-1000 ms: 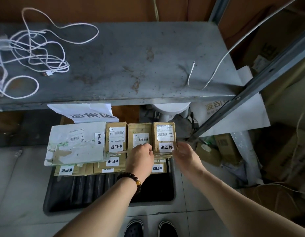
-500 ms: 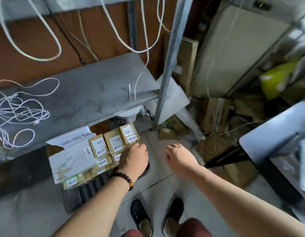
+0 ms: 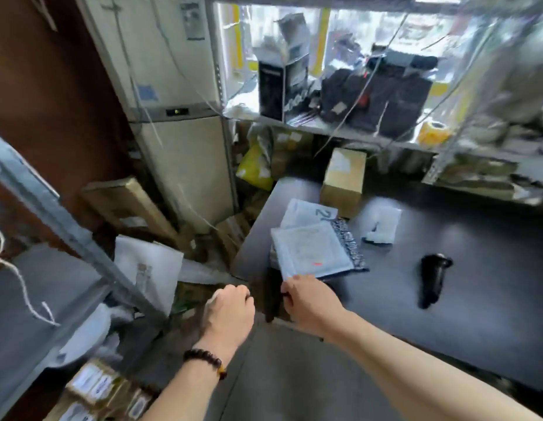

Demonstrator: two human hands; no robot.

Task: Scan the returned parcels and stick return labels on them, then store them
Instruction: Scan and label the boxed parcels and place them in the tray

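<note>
Head view: my left hand [image 3: 230,308] is curled in a fist, empty, just off the table [image 3: 446,314] corner. My right hand [image 3: 309,302] touches the near corner of the top parcel [image 3: 309,253]; can't tell if it grips. It lies on a second parcel [image 3: 306,212] by the table's left edge, box [image 3: 343,183] behind, scanner [image 3: 431,278] to its right. Labelled boxes [image 3: 94,387] sit bottom left.

One view only. Your head camera looks forward and down, wide-angle, set near the tabletop [image 3: 477,314] at right, shelf [image 3: 36,299] at left; left grip [image 3: 230,311] and right grip [image 3: 309,302] low centre.
</note>
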